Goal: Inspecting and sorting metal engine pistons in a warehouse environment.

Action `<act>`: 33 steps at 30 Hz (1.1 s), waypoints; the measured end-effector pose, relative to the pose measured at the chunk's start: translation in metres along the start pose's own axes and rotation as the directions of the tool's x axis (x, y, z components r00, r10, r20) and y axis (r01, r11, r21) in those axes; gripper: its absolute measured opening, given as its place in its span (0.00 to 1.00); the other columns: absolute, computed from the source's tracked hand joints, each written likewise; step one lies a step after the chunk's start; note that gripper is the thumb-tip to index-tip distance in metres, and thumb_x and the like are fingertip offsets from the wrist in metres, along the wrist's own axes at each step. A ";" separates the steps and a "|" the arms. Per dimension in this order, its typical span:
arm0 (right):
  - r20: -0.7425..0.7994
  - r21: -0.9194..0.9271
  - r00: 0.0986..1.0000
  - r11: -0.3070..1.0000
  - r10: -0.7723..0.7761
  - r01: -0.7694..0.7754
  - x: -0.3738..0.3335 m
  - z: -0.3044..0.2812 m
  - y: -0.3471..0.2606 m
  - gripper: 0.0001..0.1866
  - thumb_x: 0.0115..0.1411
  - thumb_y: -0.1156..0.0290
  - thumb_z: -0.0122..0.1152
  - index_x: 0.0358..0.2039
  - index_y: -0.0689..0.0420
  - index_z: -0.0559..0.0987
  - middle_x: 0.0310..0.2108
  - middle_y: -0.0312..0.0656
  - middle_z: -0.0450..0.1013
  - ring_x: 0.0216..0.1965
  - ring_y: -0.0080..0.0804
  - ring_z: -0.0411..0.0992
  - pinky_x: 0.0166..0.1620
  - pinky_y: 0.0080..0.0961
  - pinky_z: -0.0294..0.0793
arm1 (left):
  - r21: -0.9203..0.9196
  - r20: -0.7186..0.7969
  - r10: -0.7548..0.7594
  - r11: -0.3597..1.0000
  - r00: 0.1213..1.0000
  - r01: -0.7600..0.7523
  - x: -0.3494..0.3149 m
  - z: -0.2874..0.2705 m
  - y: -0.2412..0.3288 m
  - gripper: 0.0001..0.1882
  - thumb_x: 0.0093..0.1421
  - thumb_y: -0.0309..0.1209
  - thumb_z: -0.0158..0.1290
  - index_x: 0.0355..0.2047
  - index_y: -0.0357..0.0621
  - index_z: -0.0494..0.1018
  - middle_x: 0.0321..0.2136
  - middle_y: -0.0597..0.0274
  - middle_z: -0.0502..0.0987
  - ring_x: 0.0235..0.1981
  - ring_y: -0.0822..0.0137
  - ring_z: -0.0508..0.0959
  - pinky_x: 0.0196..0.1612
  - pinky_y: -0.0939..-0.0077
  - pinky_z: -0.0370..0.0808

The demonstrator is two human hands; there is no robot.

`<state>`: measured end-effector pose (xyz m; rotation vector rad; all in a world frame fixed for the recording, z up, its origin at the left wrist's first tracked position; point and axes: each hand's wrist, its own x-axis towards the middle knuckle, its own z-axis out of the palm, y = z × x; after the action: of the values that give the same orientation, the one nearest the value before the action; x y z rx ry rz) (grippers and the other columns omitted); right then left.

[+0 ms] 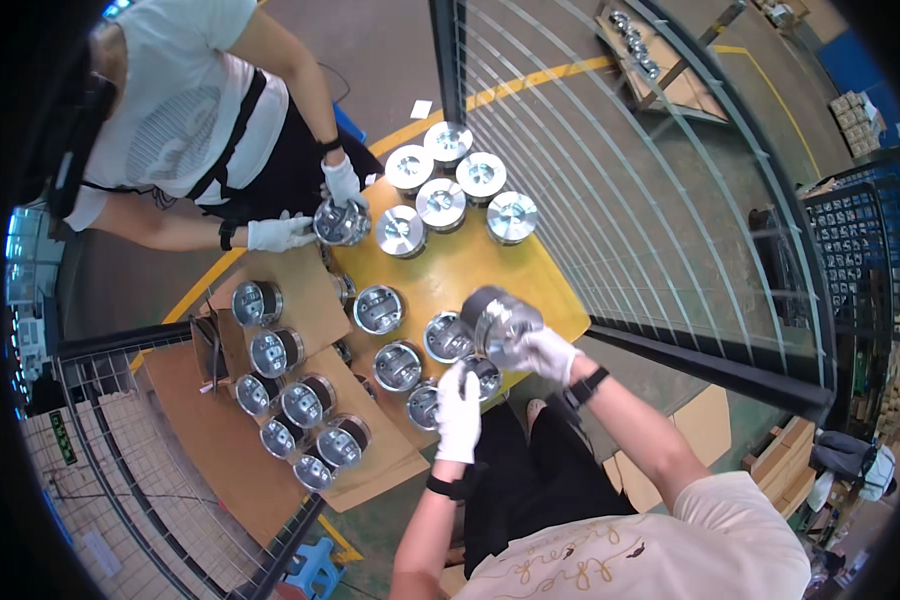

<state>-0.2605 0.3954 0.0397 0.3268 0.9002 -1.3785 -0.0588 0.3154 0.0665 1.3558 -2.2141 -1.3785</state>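
In white gloves, my right hand [550,355] grips a silver metal piston [498,318] with a dark skirt, raised and tilted over the near right part of the yellow table [555,285]. My left hand [459,415], also gloved, is just below and left of it, fingers stretched upward; whether they touch a piston is unclear. Beside my left fingers stands another piston [485,378], partly hidden. Close by on the table are upturned pistons [398,366], their hollow undersides showing. Farther back, several pistons [440,204] stand with shiny crowns up.
Across the table a co-worker's gloved hands [340,182] hold a piston [341,222]. Several pistons [308,400] sit on cardboard [368,425] at the left. A wire mesh fence [660,220] borders the table's right side. A blue stool [315,570] is at lower left.
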 end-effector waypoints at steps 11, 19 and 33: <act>0.097 -0.358 0.891 0.820 -0.444 0.447 -0.257 0.010 0.059 0.42 0.56 0.78 0.63 0.68 0.55 0.54 0.63 0.41 0.61 0.61 0.32 0.63 0.61 0.32 0.66 | -0.599 0.447 -0.060 0.721 0.892 0.348 -0.075 -0.011 0.138 0.20 0.68 0.40 0.49 0.47 0.35 0.76 0.43 0.64 0.79 0.44 0.73 0.76 0.51 0.77 0.71; 0.280 -0.308 0.675 0.602 -0.683 0.737 -0.328 -0.019 0.103 0.46 0.59 0.68 0.64 0.71 0.51 0.46 0.61 0.44 0.63 0.60 0.35 0.65 0.60 0.30 0.66 | -0.513 0.435 0.049 0.834 0.899 0.203 -0.165 -0.004 0.179 0.15 0.65 0.33 0.54 0.48 0.36 0.77 0.42 0.67 0.80 0.42 0.79 0.76 0.46 0.83 0.70; 0.377 0.045 0.788 0.860 -0.486 0.509 -0.383 0.003 0.086 0.37 0.58 0.66 0.66 0.65 0.53 0.59 0.58 0.38 0.65 0.58 0.33 0.67 0.56 0.35 0.73 | -0.787 0.126 0.320 0.609 0.939 -0.102 -0.232 -0.015 0.233 0.17 0.66 0.30 0.51 0.54 0.38 0.70 0.47 0.65 0.74 0.48 0.75 0.73 0.52 0.80 0.69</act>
<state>-0.1538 0.6803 0.2886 -0.2477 0.7236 -1.8203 -0.0590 0.5211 0.3227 0.5887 -1.4574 -2.1301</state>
